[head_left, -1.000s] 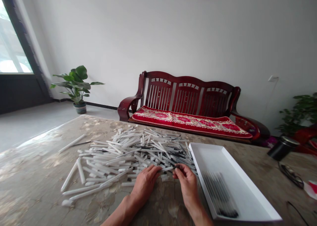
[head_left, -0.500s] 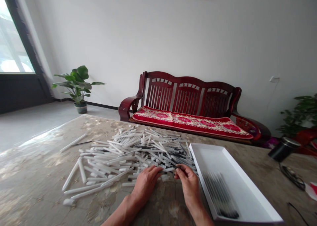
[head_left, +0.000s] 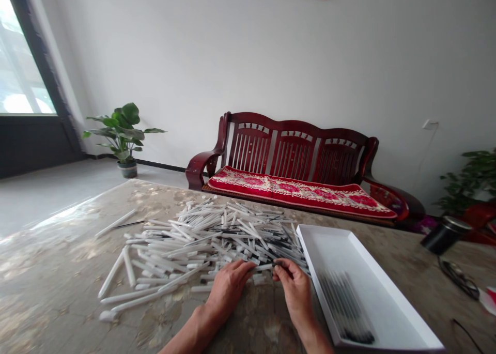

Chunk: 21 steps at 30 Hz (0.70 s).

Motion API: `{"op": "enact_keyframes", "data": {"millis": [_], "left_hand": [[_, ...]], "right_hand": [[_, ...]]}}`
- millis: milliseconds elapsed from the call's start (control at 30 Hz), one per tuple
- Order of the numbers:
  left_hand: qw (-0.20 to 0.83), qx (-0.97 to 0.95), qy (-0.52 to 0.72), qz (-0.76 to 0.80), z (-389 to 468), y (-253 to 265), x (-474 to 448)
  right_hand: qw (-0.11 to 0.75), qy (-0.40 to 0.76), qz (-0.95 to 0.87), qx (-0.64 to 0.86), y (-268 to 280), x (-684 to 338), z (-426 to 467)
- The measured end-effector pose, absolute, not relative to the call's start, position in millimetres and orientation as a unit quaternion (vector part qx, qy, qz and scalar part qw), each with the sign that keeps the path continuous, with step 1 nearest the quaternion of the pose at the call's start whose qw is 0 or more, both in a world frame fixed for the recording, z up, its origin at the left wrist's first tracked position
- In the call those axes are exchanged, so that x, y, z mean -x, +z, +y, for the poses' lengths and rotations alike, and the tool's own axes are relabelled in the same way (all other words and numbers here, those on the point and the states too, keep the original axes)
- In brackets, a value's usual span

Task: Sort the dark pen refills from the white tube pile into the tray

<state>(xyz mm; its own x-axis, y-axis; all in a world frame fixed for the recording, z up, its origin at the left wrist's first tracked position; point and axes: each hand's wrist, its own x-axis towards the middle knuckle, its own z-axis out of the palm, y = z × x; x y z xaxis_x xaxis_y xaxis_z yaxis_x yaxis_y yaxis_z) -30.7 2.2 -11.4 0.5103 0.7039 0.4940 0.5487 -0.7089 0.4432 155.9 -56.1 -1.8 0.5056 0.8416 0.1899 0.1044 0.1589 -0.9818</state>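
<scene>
My left hand point(head_left: 231, 280) is closed, thumb and fingers pinching one end of a white pen point(head_left: 264, 267) just over the near edge of a heap. My right hand point(head_left: 293, 281) pinches the other end, where something small and dark shows at the fingertips; its exact form is hidden. The heap of loose white pen parts point(head_left: 182, 245), with thin black pieces among them, spreads over the table beyond and left of my hands. Right of my right hand stands a shallow white box point(head_left: 382, 287), holding a row of slim pens point(head_left: 344, 302) with dark ends.
The patterned tabletop point(head_left: 77, 292) carries a black cylindrical container point(head_left: 445, 236) and a dark cable point(head_left: 459, 279) at the right. A red wooden bench point(head_left: 298, 157) with a floral cushion stands beyond the table. A potted plant point(head_left: 126, 137) is on the floor at the left.
Almost nothing differs. Both hands keep their grip on the pen, with only a very slight shift of the right fingers; the heap and box stay put.
</scene>
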Motion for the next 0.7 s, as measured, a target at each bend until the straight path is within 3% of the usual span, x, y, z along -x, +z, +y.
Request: {"op": "enact_keyframes", "data": {"millis": [367, 700], "left_hand": [[0.157, -0.852, 0.354, 0.352, 2.5, -15.4, 30.6], [0.101, -0.884, 0.311, 0.334, -0.8, -13.2, 31.8]], "right_hand": [[0.587, 0.243, -0.477, 0.607, -9.1, -157.1, -56.4], [0.437, 0.047, -0.620, 0.650, -6.3, -163.5, -65.0]]}}
